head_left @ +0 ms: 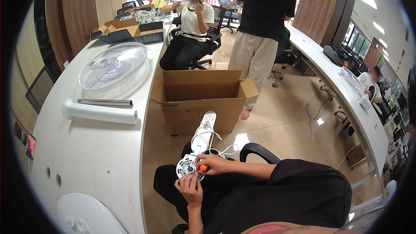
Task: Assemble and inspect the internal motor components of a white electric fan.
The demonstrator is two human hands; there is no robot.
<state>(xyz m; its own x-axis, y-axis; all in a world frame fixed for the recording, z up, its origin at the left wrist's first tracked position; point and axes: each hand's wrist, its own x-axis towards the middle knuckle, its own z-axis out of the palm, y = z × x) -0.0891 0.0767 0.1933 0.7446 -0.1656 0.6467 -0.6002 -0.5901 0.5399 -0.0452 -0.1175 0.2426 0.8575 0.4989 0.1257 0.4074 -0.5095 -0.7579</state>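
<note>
A white fan motor unit [200, 141] with a slatted round housing lies across my lap, its cord looped around the body. My right hand [211, 164] is closed around a small tool with an orange handle [203, 168], held against the housing; the tool's tip is hidden. Just below, my left hand [189, 188] has its fingers bunched at the near edge of the housing, by the central shaft [190, 169]. Whatever the left fingertips pinch is too small to make out.
An open cardboard box [203, 115] stands on the floor ahead. The white table [108, 147] at left bears a fan grille [113, 67], a white column [102, 112], a metal tube [105, 102] and a round base [86, 214]. One person [264, 21] stands beyond the box; another [193, 26] sits.
</note>
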